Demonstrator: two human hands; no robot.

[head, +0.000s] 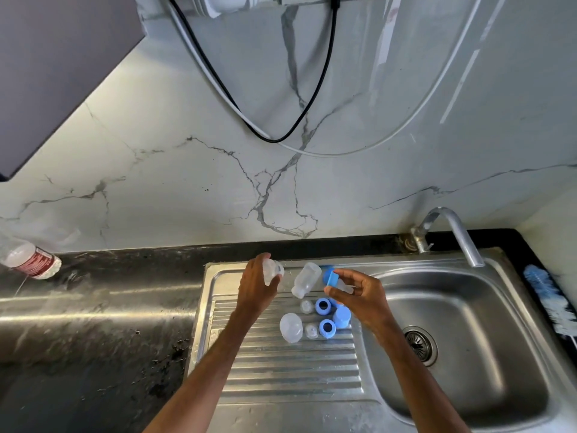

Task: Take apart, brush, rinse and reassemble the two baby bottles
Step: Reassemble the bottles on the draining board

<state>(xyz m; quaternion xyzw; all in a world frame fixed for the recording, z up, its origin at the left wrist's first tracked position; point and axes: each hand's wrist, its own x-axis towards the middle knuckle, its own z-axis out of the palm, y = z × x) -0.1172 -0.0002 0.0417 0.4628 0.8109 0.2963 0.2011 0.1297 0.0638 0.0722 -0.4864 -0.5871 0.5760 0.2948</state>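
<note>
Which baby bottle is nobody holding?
The clear bottle lying on its side on the draining board. The other bottle is gripped in the left hand, and the right hand pinches only a blue part.

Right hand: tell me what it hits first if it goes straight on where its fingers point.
The right hand, pinching a blue cap, points left. First in line looks like the clear bottle lying on the drainboard; height is unclear, so it might pass above.
</note>
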